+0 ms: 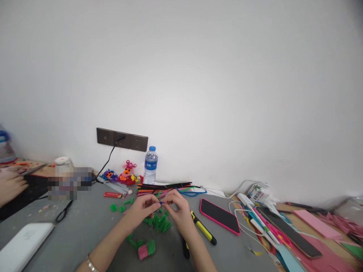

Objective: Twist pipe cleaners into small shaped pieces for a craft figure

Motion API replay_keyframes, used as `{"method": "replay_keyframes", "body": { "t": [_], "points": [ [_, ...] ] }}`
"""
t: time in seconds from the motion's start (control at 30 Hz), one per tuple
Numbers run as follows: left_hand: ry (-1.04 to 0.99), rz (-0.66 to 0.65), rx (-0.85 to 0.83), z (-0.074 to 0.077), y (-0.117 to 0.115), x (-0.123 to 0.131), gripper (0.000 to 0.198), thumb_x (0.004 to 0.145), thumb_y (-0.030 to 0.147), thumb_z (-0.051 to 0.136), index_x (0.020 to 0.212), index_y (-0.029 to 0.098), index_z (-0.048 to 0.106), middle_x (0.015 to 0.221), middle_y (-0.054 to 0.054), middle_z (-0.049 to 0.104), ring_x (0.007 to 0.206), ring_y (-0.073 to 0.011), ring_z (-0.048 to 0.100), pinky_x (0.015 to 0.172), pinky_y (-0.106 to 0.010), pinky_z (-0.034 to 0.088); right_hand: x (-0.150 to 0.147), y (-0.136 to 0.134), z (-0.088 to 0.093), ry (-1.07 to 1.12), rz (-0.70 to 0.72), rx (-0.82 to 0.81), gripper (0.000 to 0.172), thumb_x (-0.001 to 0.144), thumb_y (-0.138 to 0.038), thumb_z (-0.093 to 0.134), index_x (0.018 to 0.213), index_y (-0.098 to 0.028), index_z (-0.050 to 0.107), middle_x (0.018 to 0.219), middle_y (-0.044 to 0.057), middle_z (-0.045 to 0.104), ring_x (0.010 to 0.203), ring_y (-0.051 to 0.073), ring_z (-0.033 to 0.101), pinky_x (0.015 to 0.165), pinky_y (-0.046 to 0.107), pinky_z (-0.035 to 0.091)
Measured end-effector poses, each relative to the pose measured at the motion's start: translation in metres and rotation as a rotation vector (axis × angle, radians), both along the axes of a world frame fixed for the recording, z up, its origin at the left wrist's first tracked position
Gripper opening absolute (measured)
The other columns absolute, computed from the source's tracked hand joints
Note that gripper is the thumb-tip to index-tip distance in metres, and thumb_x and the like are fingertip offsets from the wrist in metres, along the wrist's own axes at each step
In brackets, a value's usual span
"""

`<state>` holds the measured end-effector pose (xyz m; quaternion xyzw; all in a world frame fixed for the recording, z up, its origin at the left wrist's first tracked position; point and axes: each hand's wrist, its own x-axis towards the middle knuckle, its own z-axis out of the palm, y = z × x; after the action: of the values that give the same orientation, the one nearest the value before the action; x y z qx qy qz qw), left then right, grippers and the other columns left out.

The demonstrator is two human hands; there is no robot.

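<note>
My left hand [143, 212] and my right hand [178, 209] meet above the grey table, fingertips pinched close together. Between them shows a small blue bit [161, 203] that looks like pipe cleaner; the fingers cover most of it. Several green pipe cleaner coils [161, 223] lie just beneath my hands. Nearer to me is a pink and green piece [146, 249] of wound pipe cleaner. A yellow and black handled tool [204, 228] lies beside my right wrist, its other parts partly hidden by my arm. Behind my hands rests a bundle of pipe cleaners [167, 186] in black, orange and pink.
A water bottle [151, 165] and small pipe cleaner figures [127, 173] stand by the wall. A pink-cased phone [219, 216] lies at right, near white cables and craft clutter. A white box-like device [27, 245] sits at left. Another person's hand [11, 185] is at far left.
</note>
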<state>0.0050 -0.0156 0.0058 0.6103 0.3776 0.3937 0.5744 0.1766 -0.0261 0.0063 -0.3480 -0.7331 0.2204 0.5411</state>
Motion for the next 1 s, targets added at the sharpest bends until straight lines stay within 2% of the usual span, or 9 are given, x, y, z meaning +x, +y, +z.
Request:
{"method": "replay_keyframes", "body": {
  "t": [0.13, 0.2, 0.3, 0.4, 0.5, 0.6, 0.7, 0.83, 1.0],
  "points": [
    [0.012, 0.005, 0.025, -0.005, 0.004, -0.004, 0.034, 0.072, 0.049, 0.068, 0.073, 0.016, 0.06, 0.064, 0.005, 0.049, 0.055, -0.0101, 0.045, 0.052, -0.021, 0.037, 0.003, 0.002, -0.003, -0.047, 0.029, -0.037, 0.015, 0.084, -0.015, 0.058, 0.09, -0.022, 0.07, 0.085, 0.005, 0.063, 0.079, 0.018, 0.06, 0.067, 0.028, 0.048],
    [0.018, 0.051, 0.017, -0.006, 0.007, -0.008, 0.032, 0.072, 0.048, 0.068, 0.074, 0.016, 0.06, 0.063, 0.005, 0.049, 0.056, -0.0101, 0.045, 0.052, -0.02, 0.036, 0.015, 0.007, -0.005, -0.051, -0.013, -0.034, 0.019, 0.086, -0.016, 0.055, 0.096, -0.022, 0.069, 0.09, 0.006, 0.065, 0.085, 0.019, 0.061, 0.075, 0.031, 0.048],
    [-0.004, 0.137, -0.032, -0.008, 0.012, -0.014, 0.032, 0.07, 0.047, 0.07, 0.075, 0.017, 0.061, 0.062, 0.006, 0.048, 0.054, -0.0096, 0.044, 0.052, -0.02, 0.036, 0.045, 0.018, -0.015, 0.016, -0.195, -0.061, 0.019, 0.087, -0.023, 0.052, 0.097, -0.02, 0.068, 0.093, 0.008, 0.067, 0.088, 0.022, 0.061, 0.078, 0.034, 0.047],
    [-0.048, 0.185, -0.077, -0.009, 0.015, -0.017, 0.034, 0.066, 0.046, 0.073, 0.083, 0.017, 0.066, 0.063, 0.005, 0.049, 0.057, -0.0107, 0.045, 0.053, -0.021, 0.037, 0.079, 0.029, -0.031, 0.107, -0.43, -0.151, 0.025, 0.082, -0.033, 0.056, 0.097, -0.017, 0.067, 0.094, 0.01, 0.069, 0.08, 0.023, 0.063, 0.076, 0.037, 0.048],
    [-0.07, 0.196, -0.111, -0.011, 0.017, -0.016, 0.041, 0.064, 0.045, 0.075, 0.093, 0.017, 0.069, 0.066, 0.003, 0.054, 0.063, -0.0129, 0.049, 0.056, -0.022, 0.04, 0.1, 0.036, -0.049, 0.189, -0.519, -0.209, 0.039, 0.08, -0.039, 0.054, 0.111, -0.015, 0.059, 0.093, 0.012, 0.07, 0.084, 0.026, 0.065, 0.074, 0.038, 0.051],
    [-0.056, 0.19, -0.14, -0.016, 0.018, -0.016, 0.042, 0.065, 0.045, 0.074, 0.096, 0.017, 0.07, 0.072, 0.001, 0.059, 0.064, -0.0128, 0.051, 0.058, -0.023, 0.04, 0.103, 0.039, -0.063, -0.006, -0.534, -0.209, 0.031, 0.082, -0.035, 0.048, 0.102, -0.017, 0.063, 0.1, 0.013, 0.07, 0.095, 0.027, 0.063, 0.085, 0.043, 0.047],
    [-0.064, 0.164, -0.132, -0.023, 0.02, -0.016, 0.04, 0.068, 0.045, 0.072, 0.097, 0.017, 0.068, 0.069, 0.002, 0.057, 0.06, -0.0117, 0.05, 0.056, -0.023, 0.04, 0.094, 0.037, -0.07, -0.151, -0.534, -0.231, 0.024, 0.079, -0.026, 0.048, 0.09, -0.018, 0.068, 0.108, 0.013, 0.068, 0.108, 0.03, 0.057, 0.098, 0.052, 0.036],
    [-0.075, 0.103, -0.087, -0.029, 0.021, -0.017, 0.032, 0.071, 0.042, 0.071, 0.09, 0.017, 0.065, 0.068, 0.003, 0.057, 0.062, -0.0121, 0.053, 0.057, -0.022, 0.041, 0.08, 0.032, -0.073, -0.504, -0.593, -0.377, 0.03, 0.082, -0.02, 0.048, 0.106, -0.02, 0.066, 0.127, 0.012, 0.059, 0.124, 0.034, 0.045, 0.104, 0.065, 0.017],
    [-0.087, 0.099, -0.122, -0.029, 0.022, -0.015, 0.035, 0.062, 0.035, 0.079, 0.088, 0.016, 0.064, 0.083, -0.003, 0.069, 0.074, -0.0163, 0.063, 0.067, -0.025, 0.048, 0.076, 0.029, -0.067, -0.619, -0.588, -0.407, 0.031, 0.086, -0.019, 0.044, 0.108, -0.024, 0.065, 0.127, 0.009, 0.059, 0.126, 0.033, 0.042, 0.102, 0.068, 0.015]
  ]
}}
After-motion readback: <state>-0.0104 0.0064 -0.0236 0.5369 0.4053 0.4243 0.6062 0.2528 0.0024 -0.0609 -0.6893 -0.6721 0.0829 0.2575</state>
